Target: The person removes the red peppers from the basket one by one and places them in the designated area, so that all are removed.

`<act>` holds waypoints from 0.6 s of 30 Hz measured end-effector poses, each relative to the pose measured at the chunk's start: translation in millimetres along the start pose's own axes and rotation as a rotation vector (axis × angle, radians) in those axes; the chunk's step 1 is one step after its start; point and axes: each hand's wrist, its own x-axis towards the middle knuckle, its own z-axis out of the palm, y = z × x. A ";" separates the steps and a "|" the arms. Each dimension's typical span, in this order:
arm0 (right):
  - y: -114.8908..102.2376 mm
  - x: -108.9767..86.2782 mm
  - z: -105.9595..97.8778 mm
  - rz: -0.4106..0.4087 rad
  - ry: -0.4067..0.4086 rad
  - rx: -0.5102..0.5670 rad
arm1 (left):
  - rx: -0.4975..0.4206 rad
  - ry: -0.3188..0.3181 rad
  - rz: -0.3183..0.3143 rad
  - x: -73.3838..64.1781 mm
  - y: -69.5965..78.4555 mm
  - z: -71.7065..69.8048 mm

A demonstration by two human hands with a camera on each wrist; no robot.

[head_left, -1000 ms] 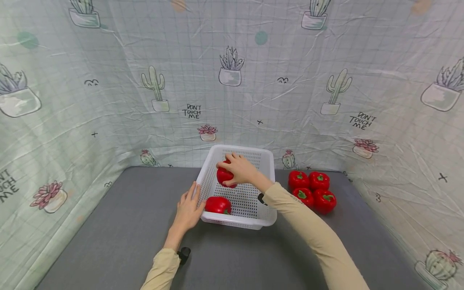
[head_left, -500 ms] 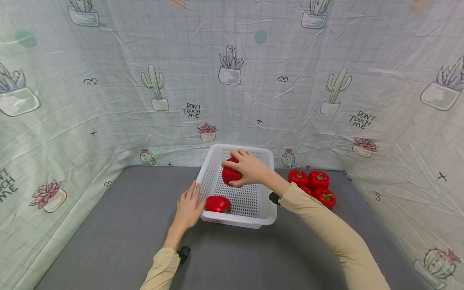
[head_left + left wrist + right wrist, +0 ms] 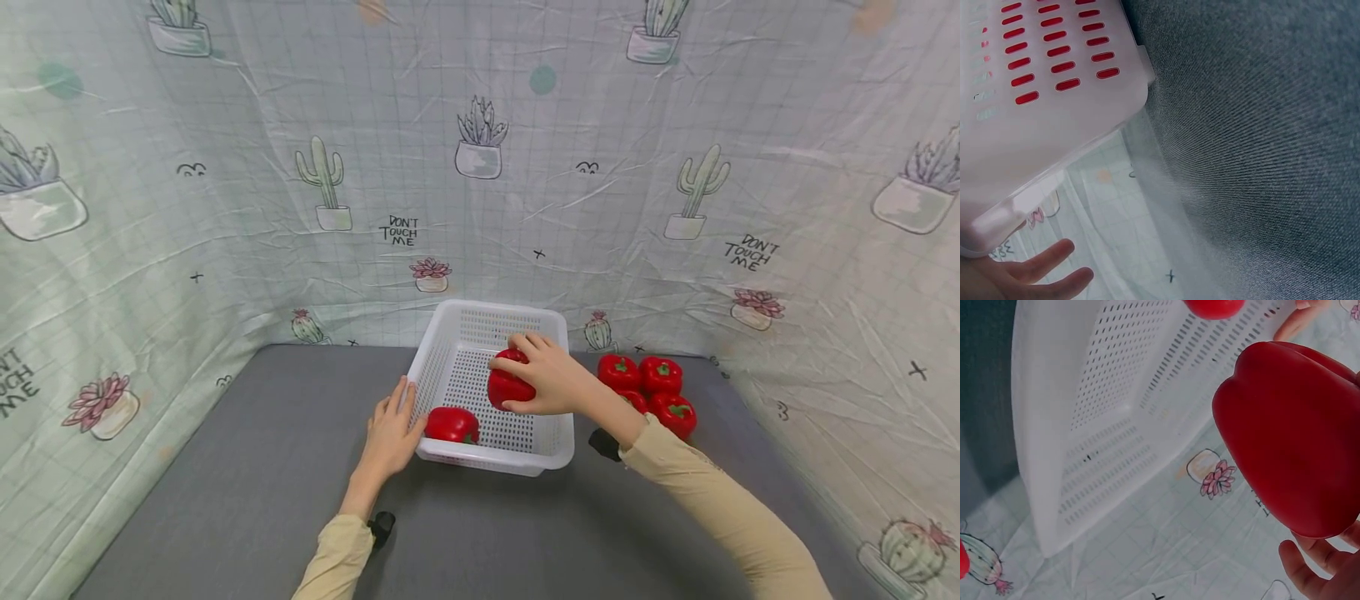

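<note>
My right hand (image 3: pixel 558 382) grips a red bell pepper (image 3: pixel 507 383) over the right half of a white slotted plastic basket (image 3: pixel 487 455). In the right wrist view this pepper (image 3: pixel 1291 437) is large, and fingers show around its lower edge. A second red bell pepper (image 3: pixel 450 425) lies on its side in the basket's near left corner, its green stem toward the front right. My left hand (image 3: pixel 386 437) rests at the basket's left rim near that corner, fingers extended. Red shows through the slots of the basket wall (image 3: pixel 1079 112) in the left wrist view.
Several red bell peppers (image 3: pixel 662 375) stand grouped on the dark grey table (image 3: pixel 300 450), right of the basket and partly behind my right wrist. Hanging cloth (image 3: pixel 375 167) printed with potted cacti encloses the back and both sides, close behind the basket.
My right hand has moved right and a little nearer, carrying the bell pepper from the basket's middle toward its right side. The left hand, basket and other bell pepper have stayed put.
</note>
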 end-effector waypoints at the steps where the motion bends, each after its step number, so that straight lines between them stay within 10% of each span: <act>1: 0.1 -3.9 0.1 0.002 0.006 -0.002 | -0.005 -0.002 -0.003 0.0 0.1 0.0; 18: -8.6 -52.5 -0.9 0.120 0.071 -0.005 | -0.011 -0.013 -0.015 0.0 0.5 -0.6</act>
